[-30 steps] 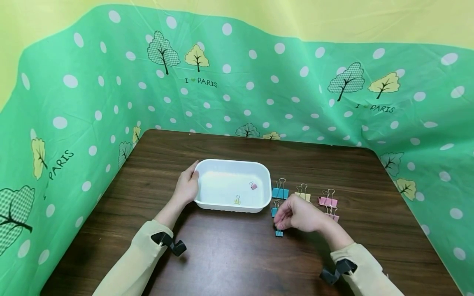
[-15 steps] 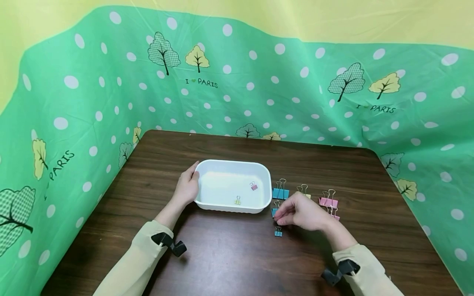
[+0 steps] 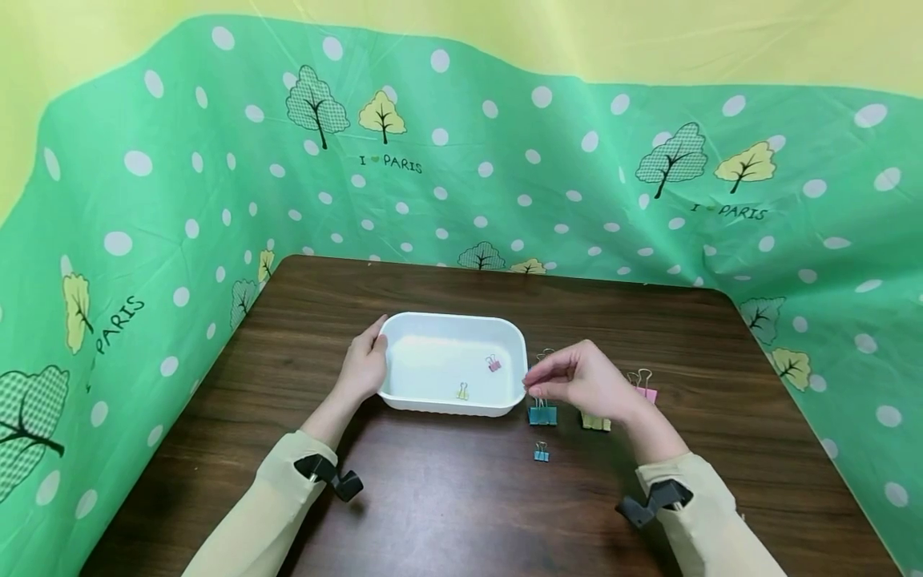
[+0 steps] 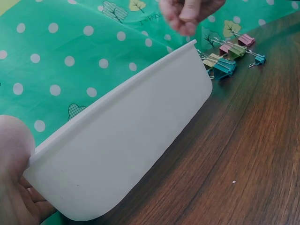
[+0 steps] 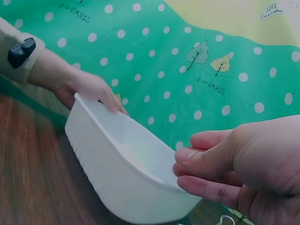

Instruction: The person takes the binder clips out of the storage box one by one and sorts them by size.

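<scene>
My left hand point(image 3: 364, 362) grips the left end of a white plastic tray point(image 3: 454, 407), thumb over its rim and fingers outside. Inside lie a small pink binder clip point(image 3: 493, 364) and a small yellow binder clip point(image 3: 462, 391). My right hand point(image 3: 580, 381) hovers right at the tray's right rim, thumb and fingertips close together; the right wrist view shows nothing between them. Below it stand a blue binder clip point(image 3: 542, 415) and a yellow binder clip point(image 3: 595, 422). The smallest blue clip point(image 3: 542, 453) lies nearer me. A larger blue clip point(image 4: 225, 69) shows in the left wrist view.
Pink binder clips point(image 3: 646, 393) stand at the right, partly behind my right hand. All rest on a dark wooden table point(image 3: 433, 513). A green dotted curtain point(image 3: 433, 160) hangs along the table's back and sides.
My right hand has left the small blue clip, passed over the middle blue one and risen to the tray's right rim. My left hand and the tray have stayed in place.
</scene>
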The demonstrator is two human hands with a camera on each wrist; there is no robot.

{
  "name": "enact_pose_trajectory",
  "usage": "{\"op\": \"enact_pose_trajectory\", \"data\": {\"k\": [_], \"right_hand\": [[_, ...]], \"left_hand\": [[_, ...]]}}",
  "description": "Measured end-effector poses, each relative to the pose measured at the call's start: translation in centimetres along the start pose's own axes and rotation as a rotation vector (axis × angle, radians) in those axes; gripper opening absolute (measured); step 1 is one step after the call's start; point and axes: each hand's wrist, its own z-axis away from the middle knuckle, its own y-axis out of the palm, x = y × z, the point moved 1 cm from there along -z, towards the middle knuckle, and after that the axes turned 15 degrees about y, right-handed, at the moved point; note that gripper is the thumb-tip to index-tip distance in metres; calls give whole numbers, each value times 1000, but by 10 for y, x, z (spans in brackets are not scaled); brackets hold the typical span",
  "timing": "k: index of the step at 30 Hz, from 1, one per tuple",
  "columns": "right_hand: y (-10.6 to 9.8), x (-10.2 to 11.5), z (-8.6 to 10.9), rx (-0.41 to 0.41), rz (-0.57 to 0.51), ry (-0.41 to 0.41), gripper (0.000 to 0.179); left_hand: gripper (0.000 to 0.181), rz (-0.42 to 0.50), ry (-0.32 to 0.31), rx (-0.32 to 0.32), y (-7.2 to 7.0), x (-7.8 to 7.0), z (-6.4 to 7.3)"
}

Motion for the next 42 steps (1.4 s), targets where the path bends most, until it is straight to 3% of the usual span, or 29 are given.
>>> {"op": "enact_pose_trajectory", "data": {"k": [12, 16, 21, 29, 32, 36, 42], "right_hand": [[21, 13, -43, -92, -58, 1, 15], [28, 12, -56, -113, -32, -4, 17], [34, 10, -66, -129, -12, 18, 18], [38, 13, -73, -130, -79, 74, 17], [40, 16, -76, -150, -36, 77, 16], [41, 19, -82, -189, 100, 73, 14], [43, 20, -91, -200, 273, 134, 15]], "left_hand": [[50, -2, 0, -3, 0, -2, 1], [50, 1, -2, -5, 1, -2, 1], [50, 2, 9, -6, 1, -1, 0], [50, -3, 11, -5, 2, 1, 0], [51, -1, 8, -2, 1, 1, 0], [50, 4, 11, -4, 0, 1, -1], [51, 3, 7, 17, 1, 1, 0]]}}
